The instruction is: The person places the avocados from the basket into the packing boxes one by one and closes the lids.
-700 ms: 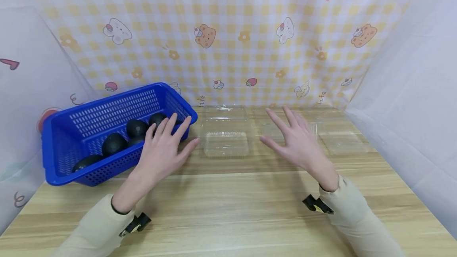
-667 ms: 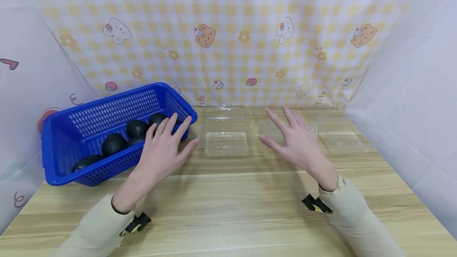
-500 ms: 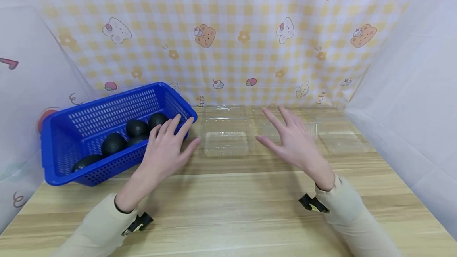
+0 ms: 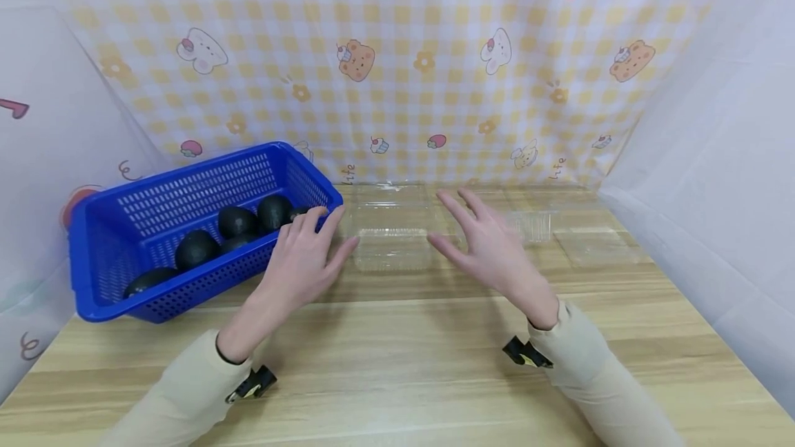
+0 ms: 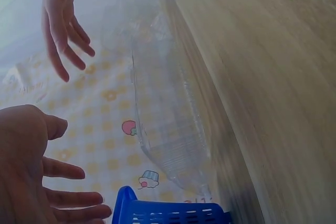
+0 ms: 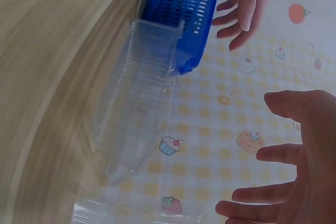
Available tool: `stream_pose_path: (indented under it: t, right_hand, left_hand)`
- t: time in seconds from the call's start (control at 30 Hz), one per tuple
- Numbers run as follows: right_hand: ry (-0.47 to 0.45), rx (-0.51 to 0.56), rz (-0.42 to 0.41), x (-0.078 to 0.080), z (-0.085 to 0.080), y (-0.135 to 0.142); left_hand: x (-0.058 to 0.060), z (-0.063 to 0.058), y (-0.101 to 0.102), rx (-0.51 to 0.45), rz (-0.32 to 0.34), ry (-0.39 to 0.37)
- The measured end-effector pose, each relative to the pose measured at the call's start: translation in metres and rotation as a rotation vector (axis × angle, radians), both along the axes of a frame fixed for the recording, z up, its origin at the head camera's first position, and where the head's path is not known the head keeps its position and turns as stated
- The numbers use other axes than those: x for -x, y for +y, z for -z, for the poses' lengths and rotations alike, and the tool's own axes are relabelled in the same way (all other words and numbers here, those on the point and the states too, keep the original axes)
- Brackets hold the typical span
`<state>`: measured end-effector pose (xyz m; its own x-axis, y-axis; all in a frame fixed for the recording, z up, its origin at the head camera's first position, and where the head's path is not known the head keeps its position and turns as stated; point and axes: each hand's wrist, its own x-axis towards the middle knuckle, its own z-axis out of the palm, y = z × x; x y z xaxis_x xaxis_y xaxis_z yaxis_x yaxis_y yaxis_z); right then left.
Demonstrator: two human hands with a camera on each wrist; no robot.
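A clear plastic clamshell box (image 4: pixel 394 247) lies on the wooden table between the two hands, its see-through lid raised at the back. My left hand (image 4: pixel 306 261) hovers with spread fingers between that box and the blue basket (image 4: pixel 205 281); nothing is in its grasp. To the right of the box, my right hand (image 4: pixel 491 247) is also held in the air, fingers apart and holding nothing. In the left wrist view the box (image 5: pixel 168 108) lies below both hands. Several dark avocado-like fruits (image 4: pixel 197 249) sit inside the basket, some partly hidden by its rim and my left hand.
More clear plastic boxes (image 4: pixel 596 247) lie at the right of the table, one partly behind my right hand. A yellow checked curtain (image 4: pixel 397 74) hangs along the back edge. White cloth (image 4: pixel 714 157) closes off the right side.
Both hands have moved inward toward the middle clear box, the left to the right and the right to the left. The basket and boxes stay where they were.
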<state>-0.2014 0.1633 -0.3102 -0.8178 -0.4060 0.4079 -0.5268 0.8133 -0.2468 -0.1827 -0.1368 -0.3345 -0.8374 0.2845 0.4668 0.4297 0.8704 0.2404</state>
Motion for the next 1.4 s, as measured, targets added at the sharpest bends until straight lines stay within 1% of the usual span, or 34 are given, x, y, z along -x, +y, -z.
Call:
stream_pose_path:
  t: [0.13, 0.27, 0.4, 0.53, 0.6, 0.8, 1.0, 1.23, 1.33, 1.4]
  right_hand:
    - [0.009, 0.011, -0.019, 0.004, 0.005, -0.004]
    - [0.026, 0.015, -0.025, 0.009, 0.009, -0.007]
    - [0.039, 0.029, -0.019, 0.012, 0.010, -0.010]
    - [0.039, 0.041, -0.028, 0.014, 0.009, -0.016]
    - [0.024, 0.033, -0.029, 0.015, 0.010, -0.019]
    - [-0.065, 0.015, -0.032, 0.022, 0.019, -0.023]
    - [-0.068, -0.026, -0.022, 0.030, 0.028, -0.026]
    - [-0.043, -0.030, 0.001, 0.039, 0.040, -0.027]
    - [-0.031, -0.029, 0.006, 0.042, 0.042, -0.028]
    - [-0.040, -0.029, 0.017, 0.043, 0.042, -0.028]
  left_hand:
    - [0.003, 0.002, 0.003, -0.011, 0.022, 0.010]
    - [0.005, 0.005, 0.004, 0.004, 0.039, 0.000]
    - [0.007, 0.007, 0.005, 0.021, 0.049, -0.020]
    - [0.010, 0.008, 0.006, 0.034, 0.037, -0.052]
    - [0.011, 0.009, 0.007, 0.034, 0.028, -0.074]
    - [0.016, 0.013, 0.010, 0.038, 0.004, -0.144]
    - [0.023, 0.018, 0.011, 0.061, -0.013, -0.182]
    - [0.032, 0.023, 0.011, 0.032, -0.022, -0.175]
    - [0.035, 0.025, 0.010, 0.031, -0.028, -0.161]
    - [0.037, 0.026, 0.010, 0.033, -0.034, -0.157]
